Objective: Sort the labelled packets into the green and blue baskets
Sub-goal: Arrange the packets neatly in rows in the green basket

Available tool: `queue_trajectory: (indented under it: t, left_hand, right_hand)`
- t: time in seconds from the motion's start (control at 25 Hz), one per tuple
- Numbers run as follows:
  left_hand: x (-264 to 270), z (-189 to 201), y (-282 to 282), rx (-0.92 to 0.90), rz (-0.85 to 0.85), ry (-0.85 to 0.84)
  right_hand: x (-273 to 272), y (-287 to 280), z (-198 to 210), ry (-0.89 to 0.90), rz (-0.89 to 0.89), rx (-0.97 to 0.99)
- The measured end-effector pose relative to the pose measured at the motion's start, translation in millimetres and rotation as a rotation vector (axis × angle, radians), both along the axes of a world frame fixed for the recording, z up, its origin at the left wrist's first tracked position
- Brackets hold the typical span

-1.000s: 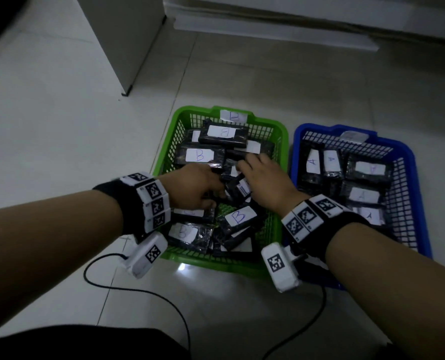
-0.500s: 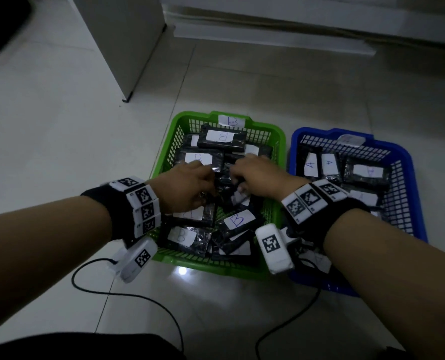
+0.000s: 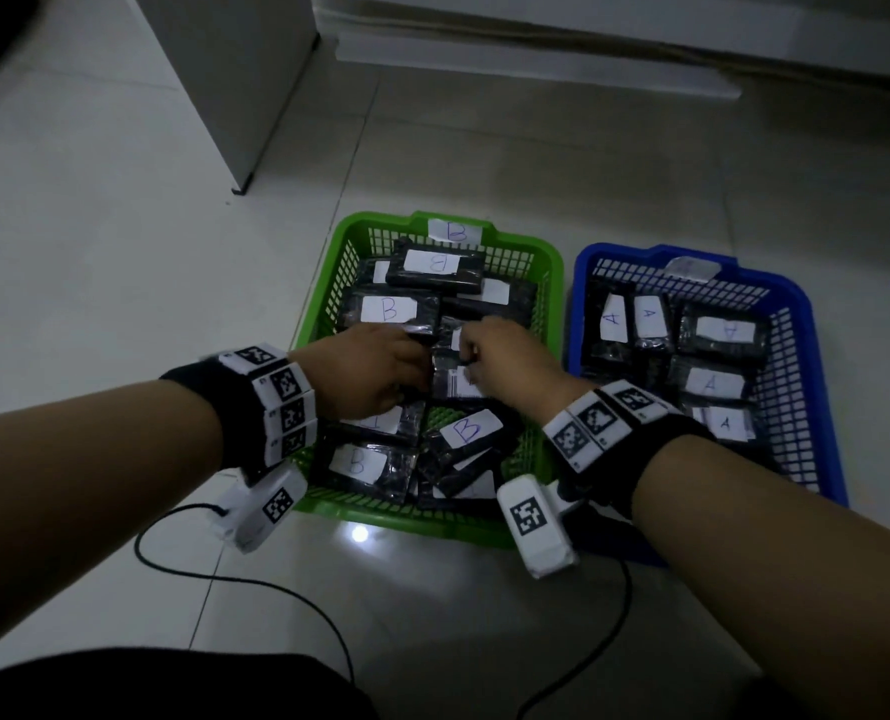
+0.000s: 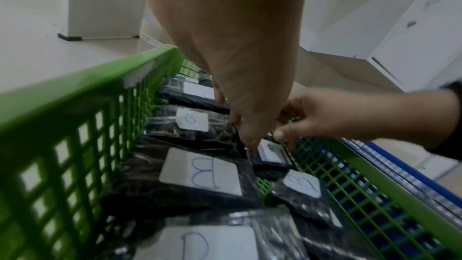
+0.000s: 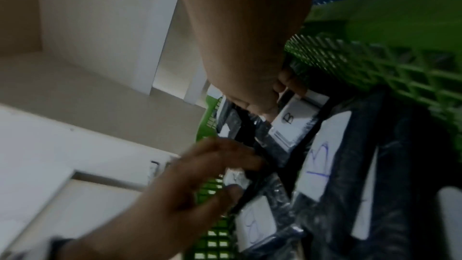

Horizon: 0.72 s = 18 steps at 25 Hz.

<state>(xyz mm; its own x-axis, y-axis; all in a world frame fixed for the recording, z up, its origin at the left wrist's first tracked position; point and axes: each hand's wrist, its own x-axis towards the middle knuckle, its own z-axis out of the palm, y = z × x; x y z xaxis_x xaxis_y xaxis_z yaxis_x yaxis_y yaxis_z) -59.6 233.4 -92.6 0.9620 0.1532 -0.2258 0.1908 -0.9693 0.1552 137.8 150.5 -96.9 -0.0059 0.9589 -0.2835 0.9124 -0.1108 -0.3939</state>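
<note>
1. Fingers (image 5: 287,84) of my R hand (image 3: 510,361) pinch a B-labelled packet (image 3: 458,381) mid green basket (image 3: 323,314); L hand (image 3: 370,371) fingers curl on the same packet's other edge.
2. Green basket sits on the floor (image 3: 120,252), packed w/ black packets marked B (image 3: 388,310), tag B on far rim.
3. Blue basket (image 3: 817,356) just beside it on my R, rims nearly touching; holds packets marked A (image 3: 611,318).
4. White cabinet (image 3: 235,70) stands beyond the baskets, to the L.
</note>
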Motion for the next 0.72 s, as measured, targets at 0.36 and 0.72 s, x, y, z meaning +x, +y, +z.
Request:
queue_trajectory:
  t: [0.36, 0.72]
  left_hand:
    - [6, 1, -20, -0.241, -0.014, 0.187]
    - [-9, 5, -8, -0.028, -0.052, 0.31]
  right_hand:
    - [-11, -29, 2, -0.326, 0.554, -0.373]
    - [-30, -34, 9, -0.295, 0.555, -0.417]
